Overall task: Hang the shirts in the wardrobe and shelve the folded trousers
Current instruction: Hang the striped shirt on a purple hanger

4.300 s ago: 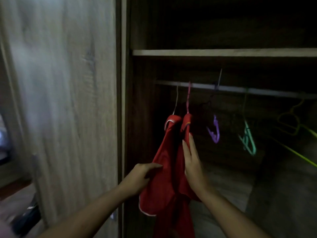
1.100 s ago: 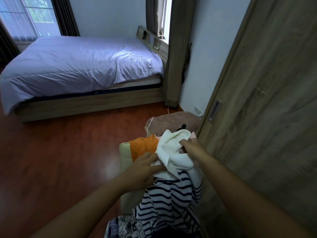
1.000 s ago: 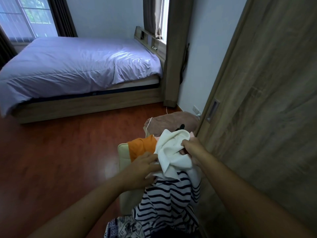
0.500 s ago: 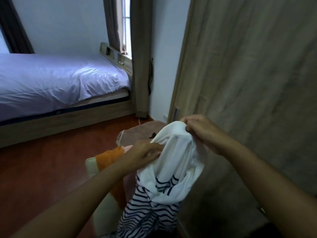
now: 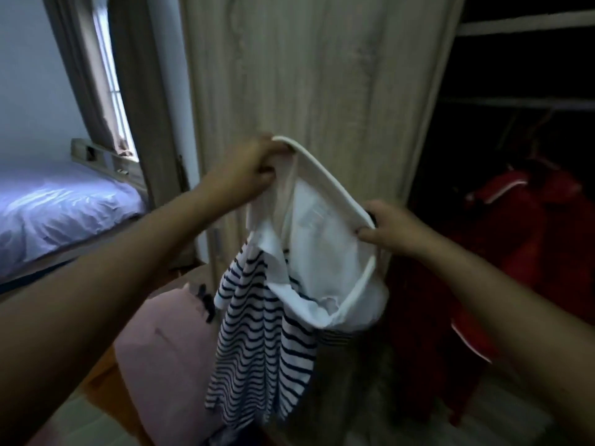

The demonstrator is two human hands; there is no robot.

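Note:
I hold a white shirt with navy stripes (image 5: 257,342) up in front of the wardrobe door (image 5: 309,75). My left hand (image 5: 248,170) grips the white collar edge at the upper left. My right hand (image 5: 391,228) pinches the same collar band at the right, so the neck opening is stretched wide between them. The striped body hangs down below. A red shirt (image 5: 518,226) hangs inside the dark open wardrobe at the right, its hanger barely visible under the rail (image 5: 521,103).
A pink cushion-like pile (image 5: 170,346) lies on the floor below the shirt. A bed with a lilac cover (image 5: 61,217) stands at the left under a curtained window (image 5: 109,85). A wardrobe shelf (image 5: 524,24) runs above the rail.
I have lifted the striped shirt off the pile and turned right toward the wardrobe. My hands have spread apart along the collar. The open wardrobe and red shirt have come into view.

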